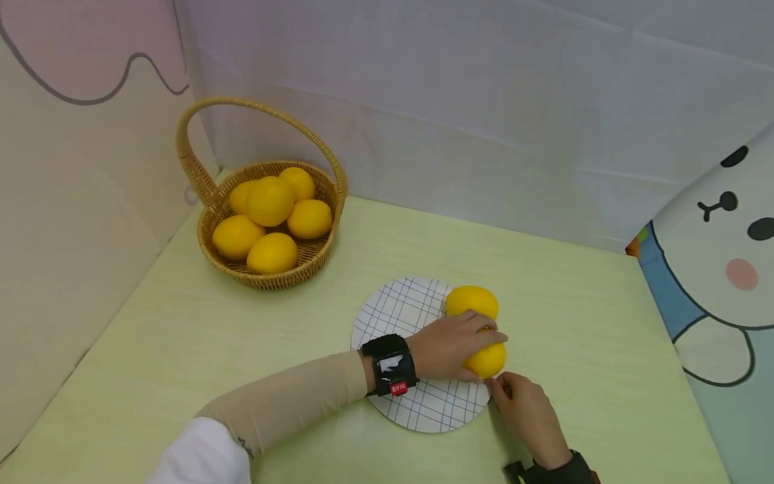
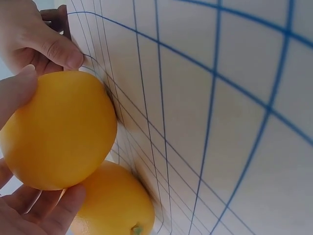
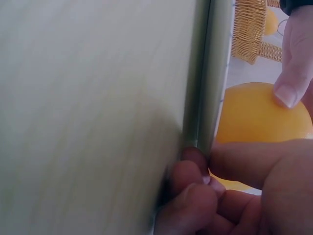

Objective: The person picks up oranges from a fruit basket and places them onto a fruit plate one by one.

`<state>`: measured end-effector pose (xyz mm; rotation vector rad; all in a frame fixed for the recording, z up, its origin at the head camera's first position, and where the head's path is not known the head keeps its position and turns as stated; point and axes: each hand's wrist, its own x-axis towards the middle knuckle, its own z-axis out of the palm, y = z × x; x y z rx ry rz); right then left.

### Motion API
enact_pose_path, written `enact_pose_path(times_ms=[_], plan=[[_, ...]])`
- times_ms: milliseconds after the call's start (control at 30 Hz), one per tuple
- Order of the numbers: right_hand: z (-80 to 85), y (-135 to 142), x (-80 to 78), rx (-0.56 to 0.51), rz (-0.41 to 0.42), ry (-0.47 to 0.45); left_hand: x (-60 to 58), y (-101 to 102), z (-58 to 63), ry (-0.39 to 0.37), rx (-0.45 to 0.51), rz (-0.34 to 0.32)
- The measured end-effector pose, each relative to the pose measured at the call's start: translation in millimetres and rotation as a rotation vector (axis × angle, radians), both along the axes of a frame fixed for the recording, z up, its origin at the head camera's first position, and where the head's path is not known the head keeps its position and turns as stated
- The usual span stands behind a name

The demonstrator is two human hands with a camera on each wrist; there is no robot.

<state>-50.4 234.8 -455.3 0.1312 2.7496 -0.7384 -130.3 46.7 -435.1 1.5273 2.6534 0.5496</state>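
Note:
My left hand (image 1: 450, 346) reaches over the round white plate (image 1: 402, 309) with blue grid lines and grips a yellow lemon (image 1: 487, 361). In the left wrist view, thumb and fingers curl round this lemon (image 2: 61, 129). A second lemon (image 1: 473, 300) lies just beyond it at the plate's far right side; its green stem end shows in the left wrist view. My right hand (image 1: 529, 410) pinches the plate's near right rim between thumb and fingers. In the right wrist view, the thumb lies over the plate's edge (image 3: 222, 93) and the other fingers are curled below.
A wicker basket (image 1: 272, 281) with a tall handle stands at the back left, holding several lemons (image 1: 272, 253). Behind the pale green table (image 1: 290, 329) hangs a white cloth (image 1: 453, 121). Printed cartoon panels border the left and right sides.

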Motion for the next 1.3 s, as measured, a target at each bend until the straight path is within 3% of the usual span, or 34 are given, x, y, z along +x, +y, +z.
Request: enact_pose_path(times_ms=[300, 733, 1000, 1300], plan=[[-0.9, -1, 0.6, -0.004, 0.0, 0.012, -0.2, 1, -2.0, 0.028, -0.005, -0.016], [-0.1, -2, -0.2, 0.005, -0.003, 0.003, -1.3, -1, -0.9, -0.001, -0.009, -0.022], [-0.4, -1, -1.4, 0.018, 0.002, -0.001, -3.8, -9, 8.8, -0.003, 0.027, -0.007], [0.0, -2, 0.3, 0.012, -0.013, -0.006, -8.6, -36, 24.8, -0.03, 0.087, 0.049]])
